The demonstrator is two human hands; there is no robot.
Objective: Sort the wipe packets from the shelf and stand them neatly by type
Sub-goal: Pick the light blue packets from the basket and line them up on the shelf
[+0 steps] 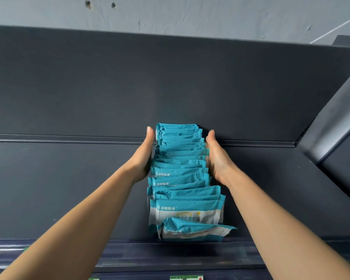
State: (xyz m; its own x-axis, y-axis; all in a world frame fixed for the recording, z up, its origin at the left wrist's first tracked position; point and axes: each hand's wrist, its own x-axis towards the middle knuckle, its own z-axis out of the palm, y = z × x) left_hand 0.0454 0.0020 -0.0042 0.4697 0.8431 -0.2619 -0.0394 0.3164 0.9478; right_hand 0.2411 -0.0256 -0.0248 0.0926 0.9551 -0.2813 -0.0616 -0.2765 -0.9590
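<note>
A row of several teal-and-white wipe packets [182, 168] stands on edge on the dark shelf [69, 188], running from the back wall toward the front. My left hand [143, 156] presses flat against the row's left side. My right hand [218, 158] presses flat against its right side, so the far part of the row is squeezed between both palms. The nearest upright packet [187, 212] shows its printed face. In front of it one packet [192, 229] lies tipped over near the shelf's front edge.
The shelf's dark back panel [170, 87] rises behind the row. A slanted dark side panel [331, 122] closes the right end. Price labels [186, 277] sit on the front rail below. A grey wall [190, 15] shows above.
</note>
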